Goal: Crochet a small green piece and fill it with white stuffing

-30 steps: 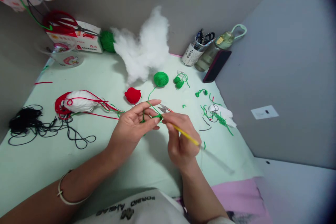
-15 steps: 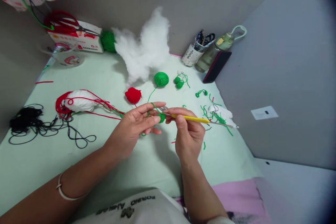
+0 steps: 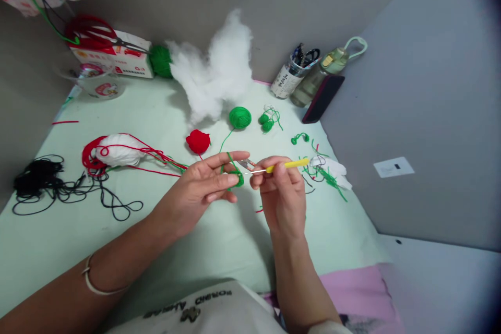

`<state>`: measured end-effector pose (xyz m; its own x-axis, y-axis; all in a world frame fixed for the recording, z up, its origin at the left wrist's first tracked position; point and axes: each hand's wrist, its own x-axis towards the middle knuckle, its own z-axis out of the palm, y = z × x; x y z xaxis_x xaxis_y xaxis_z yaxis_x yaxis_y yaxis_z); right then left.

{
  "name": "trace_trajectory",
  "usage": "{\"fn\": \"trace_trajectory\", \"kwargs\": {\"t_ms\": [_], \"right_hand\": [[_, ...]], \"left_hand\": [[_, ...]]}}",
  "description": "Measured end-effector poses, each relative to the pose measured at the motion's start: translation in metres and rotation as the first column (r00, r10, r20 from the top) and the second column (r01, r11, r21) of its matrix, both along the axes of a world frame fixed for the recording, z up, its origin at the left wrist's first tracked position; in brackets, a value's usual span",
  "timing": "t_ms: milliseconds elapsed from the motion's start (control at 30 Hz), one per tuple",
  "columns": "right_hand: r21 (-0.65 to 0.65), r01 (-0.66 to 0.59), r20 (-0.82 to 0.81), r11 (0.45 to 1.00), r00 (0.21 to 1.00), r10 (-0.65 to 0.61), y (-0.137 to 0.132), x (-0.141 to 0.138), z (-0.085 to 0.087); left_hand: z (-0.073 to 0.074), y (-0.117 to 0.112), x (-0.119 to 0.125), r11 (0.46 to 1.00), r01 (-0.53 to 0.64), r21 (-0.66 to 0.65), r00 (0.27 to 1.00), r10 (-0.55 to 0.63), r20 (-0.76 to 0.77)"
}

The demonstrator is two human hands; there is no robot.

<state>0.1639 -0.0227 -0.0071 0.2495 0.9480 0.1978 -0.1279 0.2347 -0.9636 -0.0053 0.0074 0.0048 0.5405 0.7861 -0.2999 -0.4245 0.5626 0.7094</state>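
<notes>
My left hand pinches a small green crochet piece between thumb and fingers, with green yarn looped over the raised index finger. A yellow-handled crochet hook is gripped in my right hand, its thin metal shaft pointing left at the crochet piece. Whether the hook's tip sits inside a stitch is too small to tell. From the left hand a strand runs up to a green yarn ball. Just behind the fingers, a small metal tool lies partly hidden.
A red yarn ball, white yarn and black cord lie leftward. White stuffing stands behind. Small green crocheted pieces, yarn scraps, a pen cup, a bottle and a phone are at right.
The crochet hook has tilted, its handle end rising and its shaft now showing between the hands. My right hand has turned slightly; my left hand keeps its pinch on the green piece.
</notes>
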Motion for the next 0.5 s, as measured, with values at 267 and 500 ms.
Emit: {"fn": "trace_trajectory", "kwargs": {"t_ms": [267, 500], "right_hand": [[0.316, 0.027, 0.509, 0.948, 0.839, -0.193, -0.01, -0.014, -0.004], [0.274, 0.119, 0.385, 0.954, 0.896, -0.222, -0.009, -0.006, -0.006]], "left_hand": [[-0.004, -0.009, 0.01, 0.981, -0.172, 0.088, 0.971, 0.184, -0.152], [0.0, -0.003, 0.007, 0.98, -0.11, -0.164, 0.994, 0.108, -0.02]]}}
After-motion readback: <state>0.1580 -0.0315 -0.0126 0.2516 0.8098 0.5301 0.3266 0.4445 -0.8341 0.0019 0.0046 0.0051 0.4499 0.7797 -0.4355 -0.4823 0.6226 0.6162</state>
